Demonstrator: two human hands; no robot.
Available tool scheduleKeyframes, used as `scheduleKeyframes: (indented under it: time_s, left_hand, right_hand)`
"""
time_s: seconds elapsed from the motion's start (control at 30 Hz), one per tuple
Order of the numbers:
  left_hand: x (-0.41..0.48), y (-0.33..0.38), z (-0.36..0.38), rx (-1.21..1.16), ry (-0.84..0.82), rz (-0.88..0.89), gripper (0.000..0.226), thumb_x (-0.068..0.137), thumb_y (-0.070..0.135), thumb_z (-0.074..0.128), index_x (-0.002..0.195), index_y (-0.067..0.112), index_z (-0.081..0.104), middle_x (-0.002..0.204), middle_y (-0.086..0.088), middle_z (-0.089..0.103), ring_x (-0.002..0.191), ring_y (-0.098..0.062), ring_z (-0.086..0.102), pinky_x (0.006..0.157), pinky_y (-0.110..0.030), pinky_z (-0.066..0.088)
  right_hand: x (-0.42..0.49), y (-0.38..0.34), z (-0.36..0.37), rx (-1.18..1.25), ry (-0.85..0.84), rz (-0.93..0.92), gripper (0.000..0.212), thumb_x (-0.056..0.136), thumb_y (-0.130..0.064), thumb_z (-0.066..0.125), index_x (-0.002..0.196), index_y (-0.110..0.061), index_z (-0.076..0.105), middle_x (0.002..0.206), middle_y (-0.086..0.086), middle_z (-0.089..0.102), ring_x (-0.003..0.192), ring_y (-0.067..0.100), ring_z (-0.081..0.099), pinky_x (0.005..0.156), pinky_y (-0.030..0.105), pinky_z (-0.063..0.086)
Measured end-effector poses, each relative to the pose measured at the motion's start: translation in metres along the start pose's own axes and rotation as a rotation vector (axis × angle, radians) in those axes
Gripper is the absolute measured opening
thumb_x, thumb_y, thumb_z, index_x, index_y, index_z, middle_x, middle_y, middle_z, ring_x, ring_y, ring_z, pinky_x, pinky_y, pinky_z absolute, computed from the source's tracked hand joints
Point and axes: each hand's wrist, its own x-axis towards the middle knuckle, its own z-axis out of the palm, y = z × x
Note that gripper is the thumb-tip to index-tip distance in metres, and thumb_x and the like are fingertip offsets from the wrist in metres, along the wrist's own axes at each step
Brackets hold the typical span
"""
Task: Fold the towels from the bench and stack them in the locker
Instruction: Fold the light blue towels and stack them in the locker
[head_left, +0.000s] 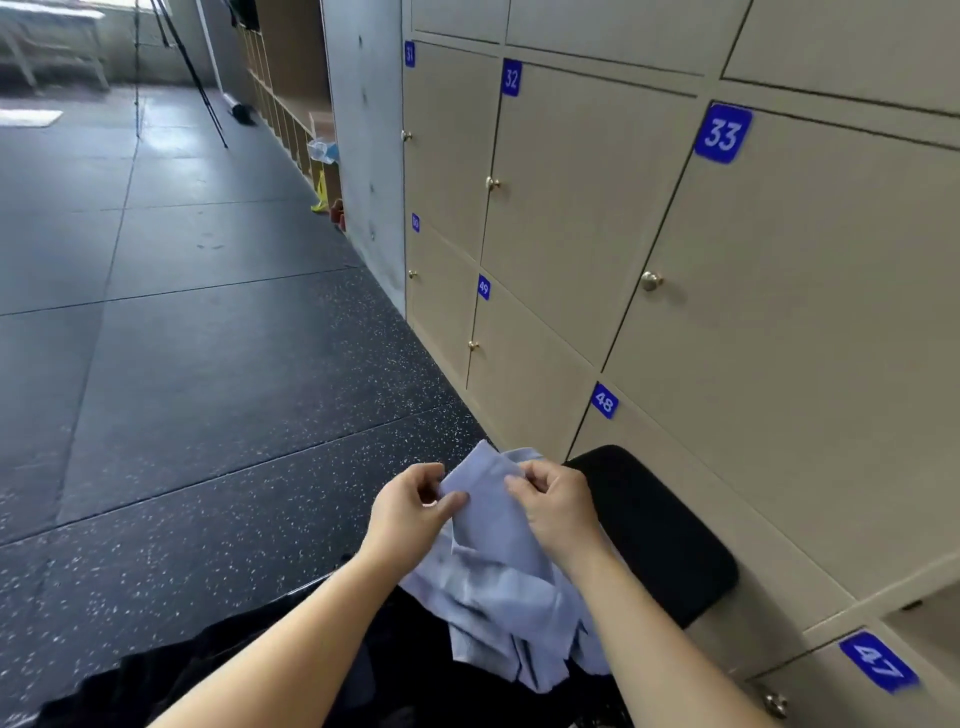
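Locker doors (571, 218): a wall of beige doors with blue number plates 31, 32, 33, 49, 48 and 47. These doors are closed, so their contents are hidden.
Open compartment (930, 623): a gap just above door 47 (878, 662) at the right edge. Only a sliver of pale interior shows, and what lies in it cannot be told.
Towel (498, 571): light blue, held up in front of the person, between both hands. Its top forms a narrow upright band, and the rest hangs crumpled below, down over the dark clothing (260, 665).
Left hand (410, 512): the fingers (452, 501) are curled, with the thumb pinching the band's left edge.
Right hand (558, 506): the fingers (519, 486) are curled and grip the band's right edge near the top.
Surface (654, 530): a black padded bench set against the lockers, just right of the right hand. The towel hangs beside its near end; whether the cloth touches it cannot be told.
Floor (208, 389): dark speckled rubber tiles to the left.
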Motion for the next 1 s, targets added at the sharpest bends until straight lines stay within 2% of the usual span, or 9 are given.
scheduleKeyframes:
  time_s: [0.1,0.2,0.33,0.43,0.53,0.63,0.73,0.83,1.0]
  left_hand:
    - [-0.006,0.037,-0.008,-0.108,-0.048,0.081,0.018,0.082,0.018,0.078,0.085,0.004,0.069,0.065,0.001,0.055,0.06,-0.012,0.044,0.059,-0.027,0.039]
    - [-0.02,0.08,-0.015,-0.356,-0.139,0.049,0.022,0.084,0.018,0.077,0.091,0.004,0.062,0.069,-0.002,0.059,0.059,-0.012,0.049,0.054,-0.019,0.04]
    - [-0.038,0.137,-0.022,-0.615,-0.238,0.059,0.05,0.07,0.029,0.084,0.107,0.009,0.057,0.095,-0.021,0.071,0.079,-0.025,0.065,0.067,-0.034,0.046]
    - [-0.05,0.184,-0.027,-0.699,-0.233,0.141,0.037,0.083,0.01,0.076,0.116,0.005,0.061,0.092,-0.012,0.075,0.083,-0.021,0.069,0.076,-0.034,0.054]
    - [-0.064,0.227,-0.032,-0.634,-0.217,0.265,0.013,0.085,0.008,0.074,0.097,0.003,0.072,0.086,-0.017,0.074,0.08,-0.021,0.068,0.087,-0.042,0.053]
    - [-0.082,0.265,-0.033,-0.638,-0.21,0.344,0.008,0.084,0.015,0.076,0.085,0.006,0.074,0.086,-0.019,0.074,0.08,-0.023,0.065,0.088,-0.045,0.053]
    - [-0.104,0.294,-0.032,-0.614,-0.322,0.393,0.025,0.083,0.03,0.074,0.091,0.007,0.074,0.09,-0.01,0.076,0.088,-0.026,0.071,0.087,-0.038,0.056]
    - [-0.12,0.307,-0.027,-0.541,-0.437,0.423,0.045,0.076,0.041,0.072,0.099,0.002,0.073,0.097,-0.012,0.076,0.096,-0.028,0.072,0.092,-0.043,0.056]
    - [-0.137,0.329,-0.023,-0.526,-0.38,0.52,0.05,0.088,0.037,0.068,0.09,-0.013,0.066,0.086,-0.027,0.07,0.078,-0.03,0.068,0.075,-0.041,0.054]
  right_hand:
    - [-0.019,-0.03,-0.033,0.182,0.035,0.016,0.016,0.09,-0.006,0.063,0.078,0.004,0.066,0.068,0.004,0.06,0.066,0.012,0.047,0.06,0.025,0.039]
    - [-0.04,-0.062,-0.064,0.316,0.09,-0.009,0.014,0.091,-0.006,0.063,0.079,-0.005,0.07,0.073,0.002,0.066,0.07,0.009,0.054,0.065,0.022,0.044]
    - [-0.063,-0.1,-0.106,0.412,0.179,-0.055,0.016,0.089,-0.01,0.066,0.077,0.001,0.068,0.08,0.009,0.062,0.078,0.017,0.052,0.073,0.034,0.042]
    - [-0.079,-0.129,-0.137,0.446,0.252,-0.112,0.016,0.086,-0.016,0.069,0.073,-0.007,0.067,0.079,0.009,0.059,0.077,0.018,0.05,0.072,0.035,0.041]
    - [-0.1,-0.156,-0.165,0.482,0.293,-0.156,0.025,0.085,-0.02,0.07,0.063,-0.012,0.06,0.072,0.008,0.054,0.072,0.019,0.045,0.065,0.033,0.038]
    - [-0.116,-0.175,-0.19,0.501,0.332,-0.213,0.027,0.088,-0.015,0.067,0.064,-0.008,0.057,0.072,0.01,0.052,0.071,0.02,0.044,0.063,0.032,0.037]
    - [-0.128,-0.191,-0.21,0.571,0.389,-0.238,0.021,0.09,-0.011,0.065,0.073,-0.001,0.056,0.076,0.013,0.052,0.073,0.022,0.045,0.063,0.032,0.039]
    - [-0.136,-0.205,-0.227,0.651,0.434,-0.259,0.017,0.089,-0.012,0.065,0.078,-0.002,0.057,0.078,0.015,0.053,0.074,0.024,0.047,0.066,0.034,0.041]
    - [-0.161,-0.219,-0.251,0.657,0.336,-0.268,0.025,0.09,-0.021,0.065,0.089,0.004,0.063,0.091,0.018,0.068,0.082,0.03,0.064,0.076,0.041,0.049]
